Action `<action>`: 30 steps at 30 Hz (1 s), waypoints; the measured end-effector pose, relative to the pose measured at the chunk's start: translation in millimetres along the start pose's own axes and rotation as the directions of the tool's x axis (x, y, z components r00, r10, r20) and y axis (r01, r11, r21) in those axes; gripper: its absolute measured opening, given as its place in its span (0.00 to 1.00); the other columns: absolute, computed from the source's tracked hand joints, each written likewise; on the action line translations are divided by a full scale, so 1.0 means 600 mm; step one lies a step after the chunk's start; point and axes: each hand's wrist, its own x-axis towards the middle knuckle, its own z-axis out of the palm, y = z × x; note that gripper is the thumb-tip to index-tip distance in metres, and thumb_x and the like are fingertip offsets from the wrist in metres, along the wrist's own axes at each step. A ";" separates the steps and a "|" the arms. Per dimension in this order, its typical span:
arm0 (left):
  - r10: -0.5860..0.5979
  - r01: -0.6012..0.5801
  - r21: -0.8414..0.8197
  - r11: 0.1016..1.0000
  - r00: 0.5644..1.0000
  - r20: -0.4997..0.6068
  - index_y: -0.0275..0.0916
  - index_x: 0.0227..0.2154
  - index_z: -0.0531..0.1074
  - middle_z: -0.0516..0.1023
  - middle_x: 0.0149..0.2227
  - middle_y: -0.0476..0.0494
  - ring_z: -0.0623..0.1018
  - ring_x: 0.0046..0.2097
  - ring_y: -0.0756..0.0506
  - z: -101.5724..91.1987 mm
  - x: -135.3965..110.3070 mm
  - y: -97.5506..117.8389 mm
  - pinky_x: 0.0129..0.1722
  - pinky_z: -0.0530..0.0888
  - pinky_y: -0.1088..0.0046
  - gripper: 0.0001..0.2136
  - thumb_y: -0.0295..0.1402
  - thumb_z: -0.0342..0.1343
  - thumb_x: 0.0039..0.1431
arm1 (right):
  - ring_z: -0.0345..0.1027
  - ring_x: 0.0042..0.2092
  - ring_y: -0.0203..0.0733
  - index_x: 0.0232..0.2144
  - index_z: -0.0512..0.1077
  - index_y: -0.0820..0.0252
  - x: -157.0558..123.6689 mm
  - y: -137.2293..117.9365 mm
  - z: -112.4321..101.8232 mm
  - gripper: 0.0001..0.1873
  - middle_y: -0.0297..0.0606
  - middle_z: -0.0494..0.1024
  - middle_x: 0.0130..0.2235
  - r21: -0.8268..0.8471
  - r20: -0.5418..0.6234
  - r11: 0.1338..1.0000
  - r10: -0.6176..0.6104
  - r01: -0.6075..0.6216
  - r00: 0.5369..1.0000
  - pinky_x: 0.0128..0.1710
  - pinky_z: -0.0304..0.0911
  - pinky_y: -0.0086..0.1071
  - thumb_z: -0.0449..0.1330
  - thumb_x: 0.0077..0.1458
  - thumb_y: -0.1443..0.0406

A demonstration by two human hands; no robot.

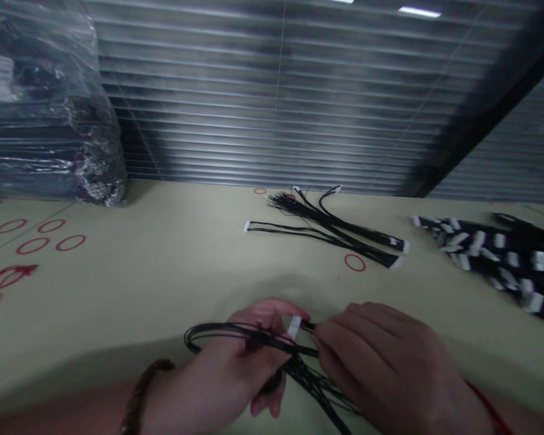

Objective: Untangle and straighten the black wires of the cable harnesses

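A bundle of thin black wires [315,383] is between my hands, low in the middle of the head view. My left hand [254,356] is closed around it, with a loop of wire sticking out on its left side. A white label or connector [294,327] shows by the left fingertips. My right hand [376,362] is curled over the same wires just to the right, back of the hand up, so its fingertips are hidden. The wire ends trail down and to the right beneath it.
More black wire harnesses [326,226] with white connectors lie ahead. A pile of white-tagged bundles [503,257] sits at right. Red rubber bands [32,245] are scattered at left, near a plastic-wrapped bag [49,121]. Window blinds [263,90] stand behind the table.
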 end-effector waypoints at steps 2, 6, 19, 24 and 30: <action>-0.027 0.027 0.015 1.000 1.000 0.015 0.36 0.38 0.63 0.62 0.18 0.58 0.61 0.14 0.57 0.000 -0.001 0.001 0.11 0.55 0.84 0.17 0.43 0.55 0.52 | 0.58 0.27 0.37 0.28 0.67 0.63 -0.001 -0.003 0.005 0.08 0.33 0.68 0.26 0.000 0.004 1.000 -0.026 0.026 1.000 0.28 0.50 0.34 0.52 0.59 0.73; -0.034 0.033 0.036 0.999 0.999 0.034 0.35 0.40 0.64 0.62 0.18 0.57 0.61 0.15 0.57 0.000 0.000 0.002 0.12 0.55 0.84 0.16 0.41 0.54 0.54 | 0.57 0.27 0.37 0.28 0.66 0.62 0.005 -0.004 0.002 0.07 0.32 0.67 0.25 0.039 0.032 0.998 -0.040 0.039 0.999 0.28 0.50 0.33 0.52 0.58 0.73; 0.051 -0.050 -0.032 0.998 0.999 0.004 0.38 0.40 0.63 0.61 0.21 0.58 0.61 0.15 0.58 -0.003 -0.003 0.002 0.12 0.54 0.84 0.17 0.44 0.56 0.55 | 0.66 0.38 0.42 0.36 0.70 0.62 0.006 0.190 0.023 0.11 0.39 0.73 0.35 -0.059 0.256 0.947 0.321 -0.317 0.912 0.39 0.60 0.37 0.60 0.54 0.59; 0.060 -0.061 -0.007 0.998 0.995 -0.076 0.38 0.41 0.62 0.61 0.17 0.58 0.61 0.15 0.56 -0.007 0.005 -0.010 0.12 0.56 0.84 0.14 0.40 0.53 0.57 | 0.65 0.43 0.38 0.50 0.64 0.55 0.010 0.130 -0.043 0.31 0.36 0.69 0.48 0.110 0.369 0.944 0.251 -0.310 0.895 0.39 0.63 0.30 0.66 0.44 0.55; 0.077 -0.077 0.006 0.997 0.991 -0.106 0.39 0.39 0.62 0.62 0.20 0.58 0.61 0.15 0.57 -0.002 0.004 -0.015 0.13 0.59 0.84 0.10 0.35 0.53 0.55 | 0.63 0.29 0.31 0.25 0.70 0.55 0.022 -0.002 -0.043 0.07 0.27 0.71 0.27 0.282 0.530 0.802 0.328 -0.527 0.782 0.29 0.55 0.26 0.56 0.53 0.69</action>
